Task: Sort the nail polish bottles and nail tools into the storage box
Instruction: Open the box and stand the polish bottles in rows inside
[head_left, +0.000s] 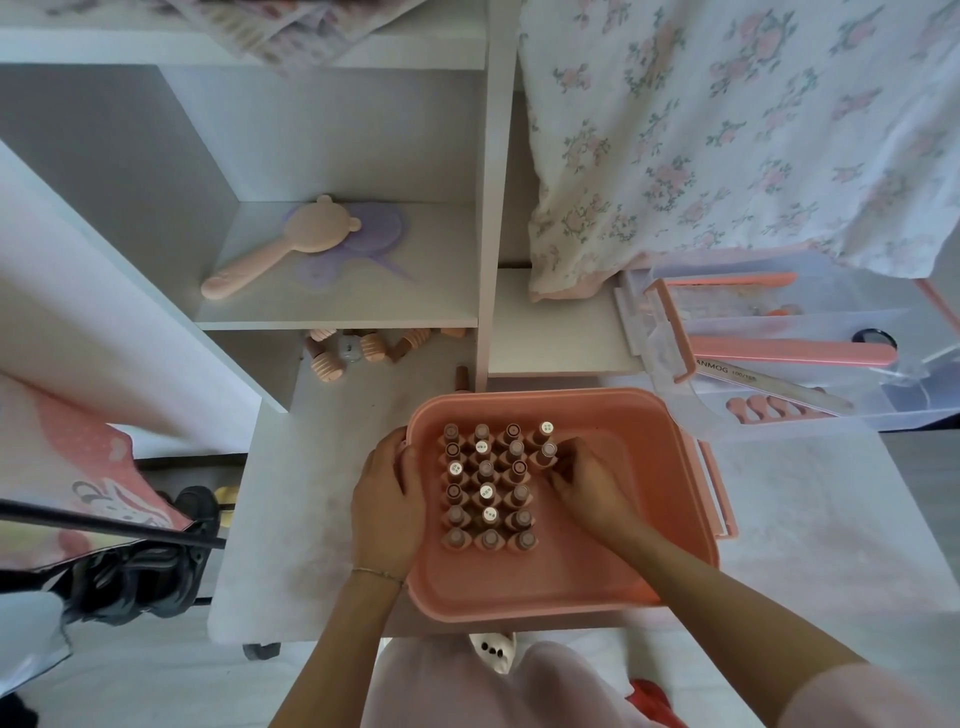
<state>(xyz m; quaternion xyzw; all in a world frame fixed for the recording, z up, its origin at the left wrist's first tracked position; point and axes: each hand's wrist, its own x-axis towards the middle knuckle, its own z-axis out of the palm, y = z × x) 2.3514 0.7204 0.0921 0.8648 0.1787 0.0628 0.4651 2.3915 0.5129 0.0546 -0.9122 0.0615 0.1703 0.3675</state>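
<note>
A pink storage box (613, 571) stands on the white table in front of me. Several nail polish bottles (485, 491) stand upright in rows in its left half. My left hand (387, 506) grips the box's left rim. My right hand (587, 483) is inside the box, fingers curled round a bottle (546, 453) at the right end of the second row. To the right lies a clear tray (779, 358) with pink nail files (795, 351), a grey file (779, 387) and pink toe separators (774, 408).
A white shelf unit (337, 312) stands behind the table, with a pink brush (275, 249) on it and small wooden rollers (358, 351) below. Floral cloth (727, 130) hangs at the upper right. Shoes (145, 577) lie on the floor at left.
</note>
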